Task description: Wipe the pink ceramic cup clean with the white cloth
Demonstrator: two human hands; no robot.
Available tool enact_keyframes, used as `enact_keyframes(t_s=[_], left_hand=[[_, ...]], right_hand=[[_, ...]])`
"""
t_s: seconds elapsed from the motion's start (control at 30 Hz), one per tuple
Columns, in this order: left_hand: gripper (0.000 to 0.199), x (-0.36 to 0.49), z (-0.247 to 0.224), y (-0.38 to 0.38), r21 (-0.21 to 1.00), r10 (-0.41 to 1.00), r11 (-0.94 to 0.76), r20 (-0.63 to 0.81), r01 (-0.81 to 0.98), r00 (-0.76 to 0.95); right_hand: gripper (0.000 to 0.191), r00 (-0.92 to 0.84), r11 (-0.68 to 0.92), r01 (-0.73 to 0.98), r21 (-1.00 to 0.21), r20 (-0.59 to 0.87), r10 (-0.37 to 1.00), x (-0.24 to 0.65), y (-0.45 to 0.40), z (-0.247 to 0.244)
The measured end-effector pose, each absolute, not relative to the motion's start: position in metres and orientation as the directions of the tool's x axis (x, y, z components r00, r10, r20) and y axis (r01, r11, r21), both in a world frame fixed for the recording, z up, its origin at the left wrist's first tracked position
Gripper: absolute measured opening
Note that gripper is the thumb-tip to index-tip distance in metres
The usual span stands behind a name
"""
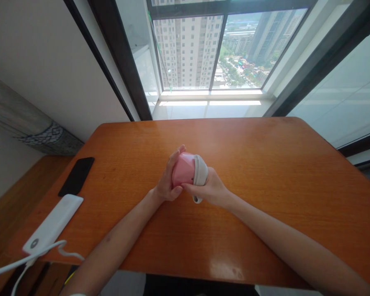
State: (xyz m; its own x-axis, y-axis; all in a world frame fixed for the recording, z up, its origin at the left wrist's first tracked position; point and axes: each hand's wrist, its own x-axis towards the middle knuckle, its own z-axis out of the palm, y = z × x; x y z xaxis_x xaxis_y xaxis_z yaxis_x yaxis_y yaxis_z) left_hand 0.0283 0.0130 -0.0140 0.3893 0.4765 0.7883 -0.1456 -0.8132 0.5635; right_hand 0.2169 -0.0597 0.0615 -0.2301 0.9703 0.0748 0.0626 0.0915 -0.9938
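A rounded pink container with a white cap-like end (pixel 183 169) is held above the middle of the table, between my two hands. My left hand (pixel 169 179) cups the pink end, its fingers over the far side and its thumb below. Around the white end wraps my right hand (pixel 211 187), with its thumb stretched along the near side of the pink part. A small white tube-like bit sticks out below the right hand. What kind of container it is does not show clearly, and the palms hide both ends.
The wooden table (pixel 265 185) stretches to a window (pixel 209 53) at the back. On its left lie a black phone (pixel 76 176) and a white power bank (pixel 54 224) with a white cable (pixel 27 259). A curtain (pixel 33 123) hangs at the far left.
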Motion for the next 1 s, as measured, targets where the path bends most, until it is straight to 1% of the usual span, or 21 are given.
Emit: enact_keyframes(t_s=[0.07, 0.13, 0.17, 0.2, 0.27, 0.33, 0.4, 0.47, 0.53, 0.57, 0.6, 0.63, 0.7, 0.73, 0.77, 0.8, 0.83, 0.87, 0.9, 0.93, 1.0], left_hand=[[0.106, 0.027, -0.011, 0.014, 0.499, 0.417, -0.858, 0.814, -0.119, 0.404], [0.105, 0.027, -0.008, 0.014, 0.443, 0.371, -0.891, 0.837, -0.099, 0.401], [0.104, 0.026, -0.007, 0.014, 0.423, 0.358, -0.902, 0.844, -0.085, 0.400], [0.103, 0.026, -0.006, 0.013, 0.412, 0.352, -0.908, 0.847, -0.073, 0.399], [0.100, 0.026, -0.005, 0.012, 0.401, 0.348, -0.914, 0.853, -0.062, 0.389], [0.097, 0.026, -0.005, 0.011, 0.394, 0.345, -0.916, 0.866, -0.070, 0.361], [0.096, 0.027, -0.007, 0.011, 0.399, 0.353, -0.913, 0.878, -0.088, 0.323], [0.096, 0.027, -0.010, 0.011, 0.434, 0.386, -0.894, 0.874, -0.116, 0.296], [0.097, 0.028, -0.013, 0.011, 0.478, 0.425, -0.864, 0.860, -0.157, 0.281], [0.097, 0.028, -0.014, 0.011, 0.498, 0.442, -0.849, 0.853, -0.178, 0.277], [0.097, 0.028, -0.015, 0.011, 0.515, 0.457, -0.835, 0.846, -0.197, 0.274], [0.097, 0.028, -0.016, 0.010, 0.532, 0.473, -0.819, 0.837, -0.213, 0.274], [0.097, 0.028, -0.016, 0.009, 0.574, 0.511, -0.784, 0.812, -0.234, 0.282], [0.097, 0.027, -0.016, 0.009, 0.593, 0.527, -0.767, 0.799, -0.243, 0.289], [0.097, 0.027, -0.016, 0.008, 0.608, 0.539, -0.754, 0.789, -0.250, 0.295], [0.097, 0.028, -0.015, 0.007, 0.618, 0.547, -0.744, 0.782, -0.255, 0.300], [0.098, 0.028, -0.015, 0.007, 0.622, 0.551, -0.738, 0.779, -0.260, 0.300], [0.098, 0.028, -0.014, 0.007, 0.623, 0.552, -0.736, 0.779, -0.264, 0.298], [0.099, 0.029, -0.012, 0.007, 0.619, 0.549, -0.739, 0.783, -0.268, 0.294], [0.099, 0.029, -0.011, 0.007, 0.611, 0.542, -0.746, 0.789, -0.267, 0.290], [0.102, 0.029, -0.009, 0.008, 0.593, 0.525, -0.771, 0.799, -0.235, 0.294]], right_hand=[[0.045, -0.200, -0.063, -0.118, -0.991, -0.038, 0.979, 0.218, -0.056, 0.069], [0.058, -0.192, -0.168, -0.289, -0.943, -0.115, 0.975, 0.218, -0.053, 0.072], [0.061, -0.198, -0.212, -0.348, -0.913, -0.149, 0.969, 0.217, -0.052, 0.073], [0.063, -0.211, -0.246, -0.381, -0.891, -0.175, 0.962, 0.216, -0.051, 0.072], [0.063, -0.244, -0.273, -0.387, -0.881, -0.187, 0.952, 0.214, -0.051, 0.070], [0.062, -0.260, -0.233, -0.349, -0.908, -0.145, 0.955, 0.214, -0.053, 0.068], [0.058, -0.276, -0.141, -0.253, -0.957, -0.068, 0.959, 0.214, -0.056, 0.067], [0.049, -0.301, -0.006, -0.118, -0.993, 0.030, 0.953, 0.215, -0.060, 0.067], [0.041, -0.341, 0.152, 0.018, -0.988, 0.137, 0.930, 0.215, -0.063, 0.065], [0.040, -0.356, 0.250, 0.083, -0.965, 0.205, 0.912, 0.216, -0.064, 0.063], [0.039, -0.368, 0.362, 0.151, -0.920, 0.287, 0.884, 0.216, -0.064, 0.060], [0.038, -0.379, 0.480, 0.223, -0.848, 0.379, 0.845, 0.216, -0.063, 0.056], [0.031, -0.419, 0.687, 0.356, -0.634, 0.549, 0.724, 0.216, -0.061, 0.047], [0.028, -0.446, 0.753, 0.401, -0.523, 0.606, 0.659, 0.216, -0.060, 0.043], [0.026, -0.467, 0.790, 0.427, -0.440, 0.641, 0.609, 0.217, -0.059, 0.039], [0.025, -0.476, 0.807, 0.437, -0.397, 0.659, 0.583, 0.217, -0.058, 0.037], [0.024, -0.468, 0.806, 0.438, -0.400, 0.664, 0.583, 0.217, -0.058, 0.037], [0.025, -0.442, 0.786, 0.431, -0.443, 0.656, 0.612, 0.217, -0.059, 0.038], [0.026, -0.403, 0.742, 0.418, -0.524, 0.625, 0.669, 0.217, -0.059, 0.041], [0.027, -0.365, 0.669, 0.391, -0.632, 0.561, 0.743, 0.217, -0.061, 0.045], [0.031, -0.298, 0.422, 0.290, -0.859, 0.338, 0.893, 0.217, -0.063, 0.057]])
